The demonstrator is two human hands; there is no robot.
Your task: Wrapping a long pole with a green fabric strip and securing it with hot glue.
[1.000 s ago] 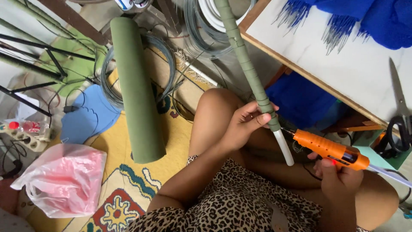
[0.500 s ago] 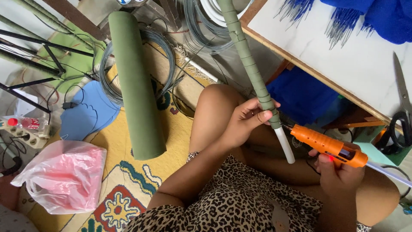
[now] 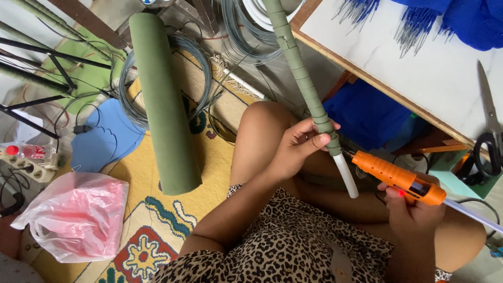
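Now our left hand (image 3: 296, 149) grips the green-wrapped pipe (image 3: 299, 73); right hand (image 3: 408, 207) clenches orange glue gun (image 3: 398, 178), nozzle touching pipe's wrap edge.

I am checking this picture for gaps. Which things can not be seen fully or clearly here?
- Head view: green-wrapped pipe, upper end cut off by the top edge.
- Left hand covers the wrap's lower edge.
- Glue gun: right hand hides its grip and trigger.
- Scissors: handles partly behind the table edge.
- Pink bag: contents not discernible.
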